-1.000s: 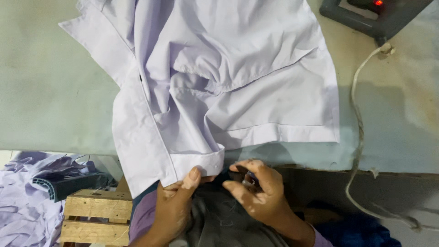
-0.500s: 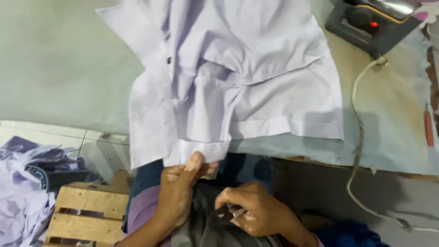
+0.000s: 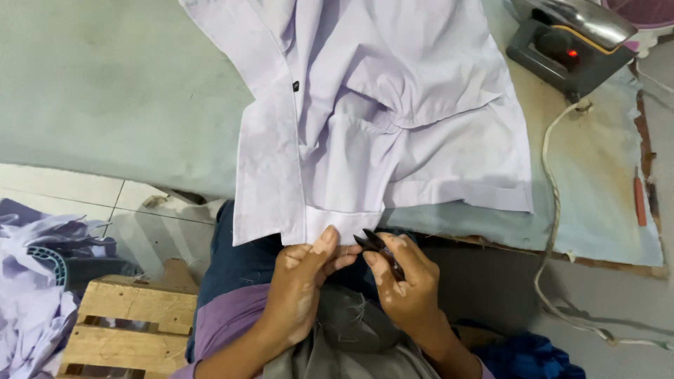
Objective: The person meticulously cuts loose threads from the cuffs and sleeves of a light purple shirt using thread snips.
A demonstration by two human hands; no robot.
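A pale lilac shirt lies crumpled on a padded pressing table, its lower hem hanging over the near edge. My left hand pinches that hem between thumb and fingers. My right hand holds small dark thread snips, their tips pointing at the hem beside my left thumb. A dark button shows on the shirt's front placket. Grey fabric with loose threads rests on my lap below both hands.
A dark iron with a red light stands at the table's far right; its pale cord trails off the edge to the floor. A wooden pallet and a heap of lilac garments lie at the lower left.
My right hand has risen from my lap and brought the snips up to the hem. My left hand keeps its pinch on the hem. The view has shifted left.
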